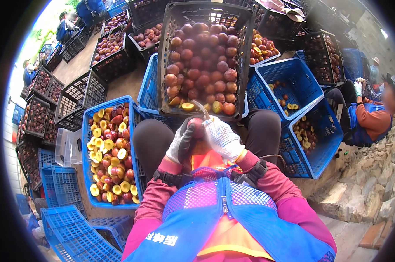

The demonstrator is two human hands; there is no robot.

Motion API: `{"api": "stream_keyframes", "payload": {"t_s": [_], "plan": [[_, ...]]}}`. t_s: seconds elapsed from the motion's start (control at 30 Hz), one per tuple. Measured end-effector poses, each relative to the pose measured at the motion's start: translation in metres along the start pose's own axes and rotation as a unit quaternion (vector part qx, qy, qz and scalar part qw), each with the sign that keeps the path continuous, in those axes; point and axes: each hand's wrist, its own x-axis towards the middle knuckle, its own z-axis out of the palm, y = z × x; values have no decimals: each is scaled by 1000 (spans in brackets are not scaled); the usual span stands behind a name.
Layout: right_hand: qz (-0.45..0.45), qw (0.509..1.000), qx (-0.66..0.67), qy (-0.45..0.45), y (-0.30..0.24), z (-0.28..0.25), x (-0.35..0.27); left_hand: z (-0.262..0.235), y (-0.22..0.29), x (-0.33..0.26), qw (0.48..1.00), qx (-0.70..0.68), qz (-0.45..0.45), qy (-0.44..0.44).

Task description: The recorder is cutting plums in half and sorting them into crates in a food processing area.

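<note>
Head view, looking down at a seated person's lap. The left hand [183, 142] — in a white and dark glove — is wrapped around a dark red plum [197, 128] at mid-frame, just in front of the knees. The right hand [221, 137], gloved in white, grips a small curved knife [200, 109] whose blade rises above the plum. Straight ahead stands a black crate [171, 26] of whole plums; at the person's left, a blue crate [85, 144] holds halved fruit — yellow faces up.
</note>
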Motion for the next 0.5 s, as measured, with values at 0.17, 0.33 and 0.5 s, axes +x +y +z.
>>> {"api": "stream_keyframes", "payload": {"t_s": [0.17, 0.33, 0.5], "plan": [[-70, 982, -167, -46, 15, 11, -3, 1, 0, 6, 992, 118, 30, -11], [-30, 994, -104, -8, 25, 15, -9, 4, 5, 5, 989, 139, -6, -41], [73, 974, 210, -41, -1, -13, -21, 14, 15, -4, 994, 97, -39, -42]]}}
